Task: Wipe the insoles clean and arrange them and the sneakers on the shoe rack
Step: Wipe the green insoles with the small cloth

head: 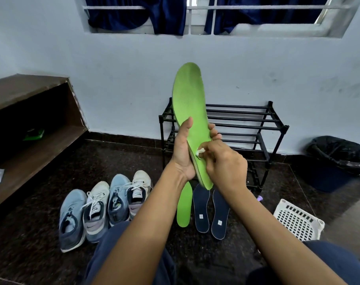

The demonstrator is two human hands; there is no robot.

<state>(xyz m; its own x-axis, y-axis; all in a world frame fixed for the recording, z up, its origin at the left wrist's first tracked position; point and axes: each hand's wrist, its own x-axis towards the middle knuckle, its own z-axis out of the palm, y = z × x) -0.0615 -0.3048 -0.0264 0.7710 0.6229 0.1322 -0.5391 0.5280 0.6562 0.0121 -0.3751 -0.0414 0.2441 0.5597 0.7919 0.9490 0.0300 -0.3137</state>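
Note:
My left hand point(183, 149) grips a long green insole point(188, 99) upright by its lower half, in front of the black shoe rack point(257, 120). My right hand point(226, 161) pinches a small white wipe point(200, 151) against the insole's heel area. On the floor below lie a second green insole point(184, 206) and two dark blue insoles point(201, 210) point(220, 217). Several sneakers stand in a row at the left: a blue one point(71, 219), a white-laced one point(95, 212), another blue one point(118, 200), a cream one point(139, 190).
A brown wooden shelf unit point(31, 120) fills the left side. A white perforated basket point(298, 220) sits at the lower right, with a bin lined with a black bag point(337, 161) behind it. My legs in dark blue trousers point(129, 254) are at the bottom.

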